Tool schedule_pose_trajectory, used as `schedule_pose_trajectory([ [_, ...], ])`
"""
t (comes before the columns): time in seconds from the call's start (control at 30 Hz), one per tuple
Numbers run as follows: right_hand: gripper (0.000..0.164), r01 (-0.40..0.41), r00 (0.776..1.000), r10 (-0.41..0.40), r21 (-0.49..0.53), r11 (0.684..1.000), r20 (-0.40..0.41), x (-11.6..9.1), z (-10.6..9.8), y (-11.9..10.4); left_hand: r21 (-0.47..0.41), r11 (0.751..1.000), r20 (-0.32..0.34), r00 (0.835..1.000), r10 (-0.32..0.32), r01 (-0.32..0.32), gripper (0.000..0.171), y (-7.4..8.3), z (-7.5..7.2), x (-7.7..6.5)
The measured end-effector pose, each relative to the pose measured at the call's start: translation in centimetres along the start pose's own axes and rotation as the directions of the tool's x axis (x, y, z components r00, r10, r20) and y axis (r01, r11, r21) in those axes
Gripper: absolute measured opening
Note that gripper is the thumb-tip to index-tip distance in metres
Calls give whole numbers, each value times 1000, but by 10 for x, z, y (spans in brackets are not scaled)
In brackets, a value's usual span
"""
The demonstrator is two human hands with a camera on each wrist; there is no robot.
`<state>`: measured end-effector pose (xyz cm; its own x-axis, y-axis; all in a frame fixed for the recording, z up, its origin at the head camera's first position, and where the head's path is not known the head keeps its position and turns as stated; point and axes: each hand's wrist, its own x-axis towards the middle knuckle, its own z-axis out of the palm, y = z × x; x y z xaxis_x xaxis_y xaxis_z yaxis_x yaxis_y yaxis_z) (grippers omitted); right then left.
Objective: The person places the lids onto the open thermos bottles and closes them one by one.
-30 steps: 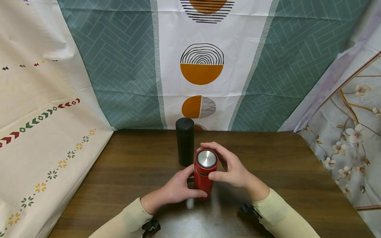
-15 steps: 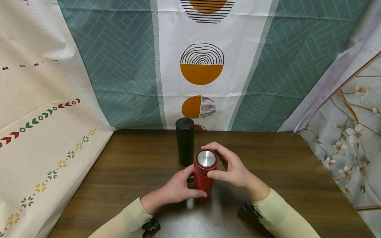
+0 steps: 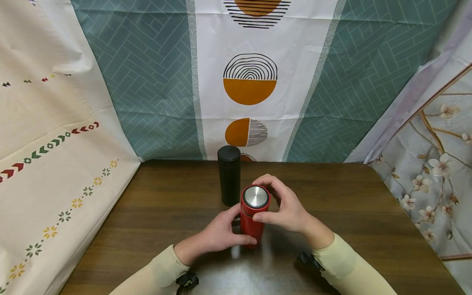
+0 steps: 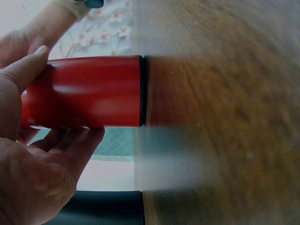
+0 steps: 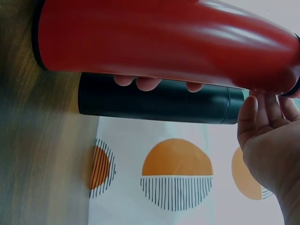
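Low on the glossy red cylindrical flask (image 3: 252, 227): left hand (image 3: 217, 233) grips it, thumb across the front, fingers curled behind.
Near its top: right hand (image 3: 287, 209) holds on with thumb at the near side, fingers bent round the far side.
Red wall: looks smooth, hard and probably metal; likely stiff, somewhat slippery, moderately weighty, though its contents cannot be told.
Best hold: low body as brace, lid rim above the dark seam for turning.
Round silver-coloured disc (image 3: 256, 197): faces up on the lid.
Dark brown wood-grain table (image 3: 166, 196): red flask stands upright on it.
Black cylindrical flask (image 3: 230, 180): upright, just behind.
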<state>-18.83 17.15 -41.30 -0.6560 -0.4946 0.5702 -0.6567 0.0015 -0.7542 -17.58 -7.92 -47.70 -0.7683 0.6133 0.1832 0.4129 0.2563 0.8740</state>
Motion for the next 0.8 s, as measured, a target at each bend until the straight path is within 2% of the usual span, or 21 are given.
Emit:
schedule_pose_trajectory([
  [0.23,71,-20,999,19,-18,1000,-26,0,4,-1,7,1000,-6,1000,20,-20,76,1,-1,0],
  [0.5,72,-23,999,23,-8,1000,-33,0,5,-1,-1,1000,-1,1000,7,-7,75,1,-1,0],
  [0.7,76,-28,999,27,25,999,20,0,2,-1,-1,1000,10,1000,-5,5,75,1,-1,-1],
  [0.8,78,-6,997,-1,92,996,73,0,1,1,-7,1000,13,1000,-11,11,74,1,-1,-1],
])
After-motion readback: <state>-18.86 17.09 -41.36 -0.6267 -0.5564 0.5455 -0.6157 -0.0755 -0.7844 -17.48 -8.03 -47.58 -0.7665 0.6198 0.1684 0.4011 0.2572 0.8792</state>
